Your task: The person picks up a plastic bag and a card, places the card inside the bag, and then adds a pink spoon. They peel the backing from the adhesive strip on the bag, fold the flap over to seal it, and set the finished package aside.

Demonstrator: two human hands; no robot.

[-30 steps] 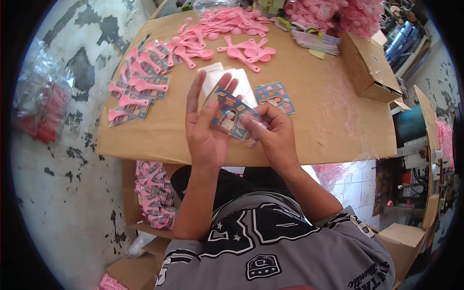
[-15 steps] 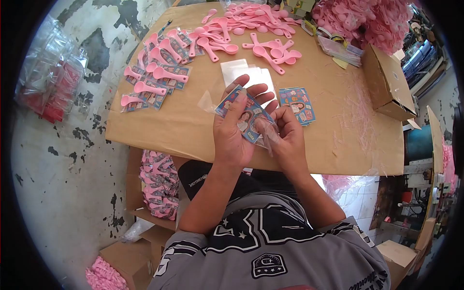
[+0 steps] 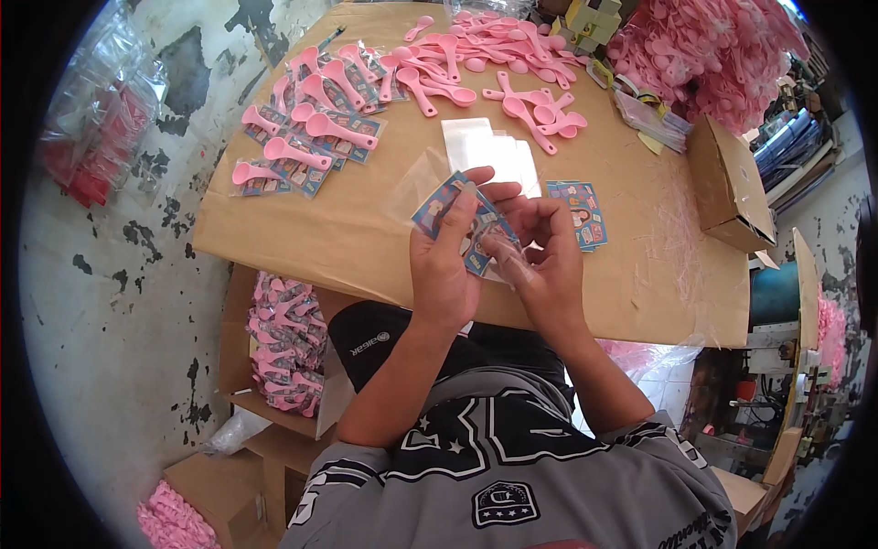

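Observation:
A blue printed card (image 3: 476, 240) lies across the palm of my left hand (image 3: 445, 265), with the thumb pressed on its face. At the card's lower right corner, the fingers of my right hand (image 3: 551, 265) pinch a clear plastic bag (image 3: 515, 268) that overlaps the card. Just beyond my hands lies a stack of clear bags (image 3: 489, 146) on the table. To the right of my right hand sits a pile of the same blue cards (image 3: 585, 215). Over to the left, pink measuring spoons (image 3: 297, 154) rest on bagged cards in rows.
Loose pink spoons (image 3: 503, 46) are heaped at the table's far side, with a small group (image 3: 540, 108) nearer. A big bag of pink spoons (image 3: 704, 55) and a cardboard box (image 3: 732, 188) stand at the right. Below the left edge, an open carton holds packed spoons (image 3: 286, 343).
The view has shifted slightly. My right fingers have moved up and closer over the card's right end, while my left hand keeps its hold on the card.

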